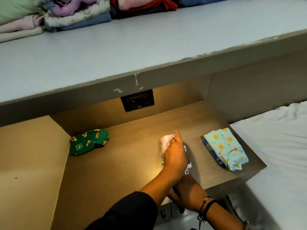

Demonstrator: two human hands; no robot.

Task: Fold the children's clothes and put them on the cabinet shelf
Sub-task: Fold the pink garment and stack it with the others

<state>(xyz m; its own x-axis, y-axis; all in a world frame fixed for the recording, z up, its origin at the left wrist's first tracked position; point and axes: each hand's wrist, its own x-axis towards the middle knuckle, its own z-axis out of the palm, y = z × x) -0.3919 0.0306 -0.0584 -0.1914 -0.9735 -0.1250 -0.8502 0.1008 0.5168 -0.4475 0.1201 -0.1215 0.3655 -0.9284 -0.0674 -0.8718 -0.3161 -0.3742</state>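
So the left hand (174, 156) is pressed flat on a folded pink-and-white printed garment (166, 143) sitting mid wooden cabinet shelf (132, 163), grip spread over it rather than pinching. Just right of that grip lies a folded light-blue star-print piece (226, 146); well off to its left, a green cartoon-print bundle (89, 141). The right hand (187, 195) sits nearer me, below the shelf edge, can't tell what its grip is doing.
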